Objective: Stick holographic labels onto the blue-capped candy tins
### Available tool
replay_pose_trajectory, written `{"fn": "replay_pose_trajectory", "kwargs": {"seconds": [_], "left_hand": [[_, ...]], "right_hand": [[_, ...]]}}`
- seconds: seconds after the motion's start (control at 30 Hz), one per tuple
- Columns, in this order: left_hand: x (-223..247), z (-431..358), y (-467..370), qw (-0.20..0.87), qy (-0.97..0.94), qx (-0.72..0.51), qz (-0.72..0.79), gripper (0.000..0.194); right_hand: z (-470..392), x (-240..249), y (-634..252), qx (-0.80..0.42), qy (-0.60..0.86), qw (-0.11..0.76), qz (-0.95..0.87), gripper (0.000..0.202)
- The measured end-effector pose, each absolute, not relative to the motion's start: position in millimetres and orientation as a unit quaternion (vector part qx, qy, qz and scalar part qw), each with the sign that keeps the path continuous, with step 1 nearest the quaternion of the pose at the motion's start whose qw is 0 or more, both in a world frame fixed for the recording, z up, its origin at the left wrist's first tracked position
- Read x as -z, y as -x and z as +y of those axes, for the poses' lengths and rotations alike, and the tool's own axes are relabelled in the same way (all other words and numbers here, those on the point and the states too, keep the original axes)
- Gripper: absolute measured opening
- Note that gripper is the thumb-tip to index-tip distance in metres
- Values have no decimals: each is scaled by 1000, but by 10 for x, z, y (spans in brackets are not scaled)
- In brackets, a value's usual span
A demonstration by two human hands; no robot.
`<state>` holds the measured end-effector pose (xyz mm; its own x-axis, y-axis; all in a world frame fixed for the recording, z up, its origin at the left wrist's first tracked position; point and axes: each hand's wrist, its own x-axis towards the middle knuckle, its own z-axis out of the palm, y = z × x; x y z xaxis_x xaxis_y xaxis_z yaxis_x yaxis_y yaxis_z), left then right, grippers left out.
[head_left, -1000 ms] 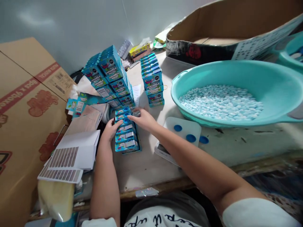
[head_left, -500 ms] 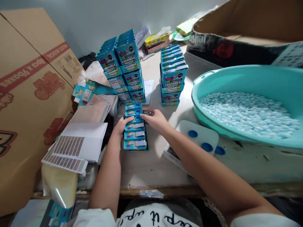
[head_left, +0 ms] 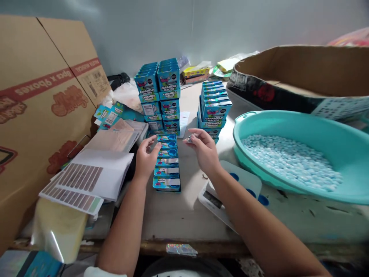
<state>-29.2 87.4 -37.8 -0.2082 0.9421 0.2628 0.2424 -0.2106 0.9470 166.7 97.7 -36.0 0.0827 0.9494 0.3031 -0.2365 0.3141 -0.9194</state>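
A row of small blue candy boxes (head_left: 167, 171) lies on the table in front of me, several of them with pale strips across the top. My left hand (head_left: 147, 156) is at the row's left side, fingers curved and apart, with nothing in its grasp. To the right of the row, my right hand (head_left: 204, 148) is raised and pinches a small greyish item (head_left: 189, 139), too small to make out. Behind the row rise tall stacks of blue boxes (head_left: 170, 86), and another stack (head_left: 215, 109) stands further right.
On the right are a turquoise tub (head_left: 288, 117) of pale blue pieces, a white scale (head_left: 245, 177) with blue discs, and an open carton (head_left: 302, 73). Papers (head_left: 115, 165) and a large cardboard box (head_left: 37, 77) fill the left.
My right hand has pulled away from the row to the right with the small item. My left hand has loosened from the boxes. The head view has tilted upward.
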Motion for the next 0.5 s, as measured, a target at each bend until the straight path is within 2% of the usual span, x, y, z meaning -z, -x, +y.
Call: {"fn": "replay_pose_trajectory", "kwargs": {"seconds": [0.1, 0.23, 0.5], "left_hand": [[229, 743, 279, 345, -598, -525, 498, 45], [113, 620, 231, 406, -618, -503, 447, 59], [74, 546, 77, 458, -586, -497, 447, 49]], "right_hand": [[939, 325, -1666, -470, 328, 627, -527, 17], [875, 309, -1601, -419, 335, 606, -588, 14], [779, 262, -1505, -360, 376, 547, -656, 21]]}}
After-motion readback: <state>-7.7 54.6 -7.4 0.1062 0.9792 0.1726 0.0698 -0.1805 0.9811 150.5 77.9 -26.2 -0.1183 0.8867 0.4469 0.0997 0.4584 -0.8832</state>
